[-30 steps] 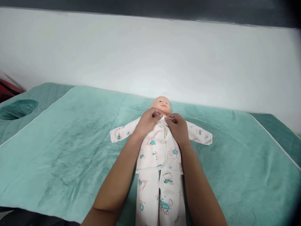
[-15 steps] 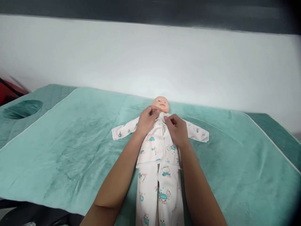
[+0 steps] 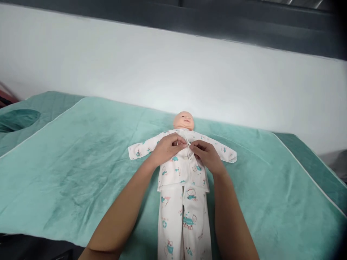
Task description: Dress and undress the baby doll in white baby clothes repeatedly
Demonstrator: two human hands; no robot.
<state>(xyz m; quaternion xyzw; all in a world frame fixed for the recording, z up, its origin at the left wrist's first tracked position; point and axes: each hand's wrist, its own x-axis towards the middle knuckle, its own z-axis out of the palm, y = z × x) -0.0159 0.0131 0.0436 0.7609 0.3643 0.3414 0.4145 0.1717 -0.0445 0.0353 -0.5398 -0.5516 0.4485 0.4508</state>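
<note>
Where the jacket (image 3: 177, 173) crosses the chest of the one doll (image 3: 183, 120), two hands are engaged. Left hand (image 3: 169, 148): thumb and forefinger closed in a pinch on the jacket's front edge. Right hand (image 3: 207, 153): likewise pinched on the front, its fingertips just beside the left's. Counted: one doll, face up near the far edge of the bed; one jacket; two sleeves (image 3: 142, 148), spread one to each side; one pair of trousers (image 3: 170, 206), two legs, running out of view below. Surface: one green cover (image 3: 81, 162), creased, with white edging, over a green bed (image 3: 58, 101) with one oval hole (image 3: 18, 119) toward the left end. Room: one white wall (image 3: 162, 72) behind, one dark band (image 3: 162, 21) above; a red item (image 3: 9, 96), partly cut off, at far left.
</note>
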